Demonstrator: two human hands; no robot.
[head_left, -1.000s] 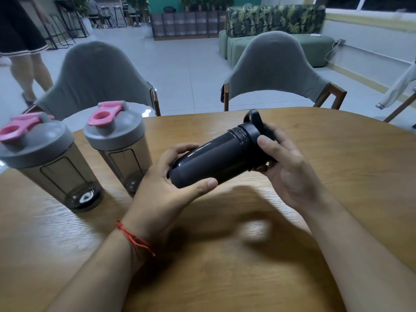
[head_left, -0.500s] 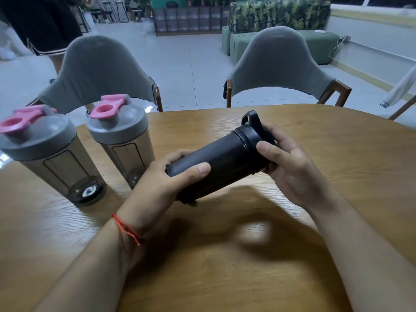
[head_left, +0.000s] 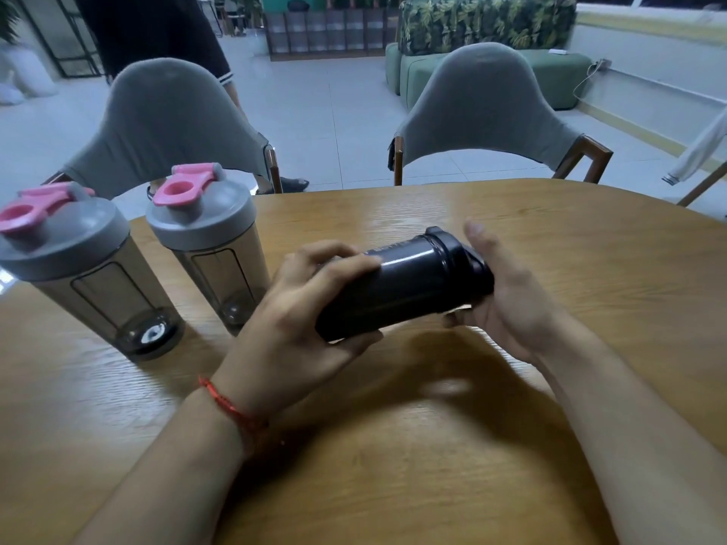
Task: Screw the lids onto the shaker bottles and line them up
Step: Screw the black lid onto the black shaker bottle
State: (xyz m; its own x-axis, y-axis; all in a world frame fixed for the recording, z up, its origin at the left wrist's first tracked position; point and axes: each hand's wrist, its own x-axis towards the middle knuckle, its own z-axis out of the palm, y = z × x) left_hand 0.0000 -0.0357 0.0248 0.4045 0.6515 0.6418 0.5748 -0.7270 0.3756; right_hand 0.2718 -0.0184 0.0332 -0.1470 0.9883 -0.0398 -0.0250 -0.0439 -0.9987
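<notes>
Left hand around black bottle, seemingly tilted.

Dim indoor light, soft shadows on the table, fisheye-bent edges.

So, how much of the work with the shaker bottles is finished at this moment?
Done: two clear bottles stand capped with grey lids, side by side at the table's left. In hand: the black bottle lies tilted in the left hand's grip, while the right hand cups its black lid, fingers open. Left: finishing that lid if needed, then standing the bottle in the row.
</notes>
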